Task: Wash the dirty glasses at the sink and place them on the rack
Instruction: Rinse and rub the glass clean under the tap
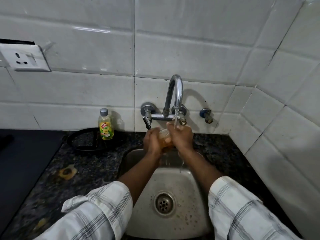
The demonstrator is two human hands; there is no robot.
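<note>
- The glass is clear with an amber tint, possibly ribbed, though the hands hide most of it.
- It sits above the far end of the sink, under the running tap.
- The left hand curls round its left side.
- The right hand wraps its right side.

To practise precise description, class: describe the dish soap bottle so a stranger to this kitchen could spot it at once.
Start at the chrome tap on the white tiled wall and look left along the dark granite counter. The Vim bottle stands upright by the wall, at the far edge of a black ring. It is the only bottle: yellow-green liquid, grey cap.
</note>
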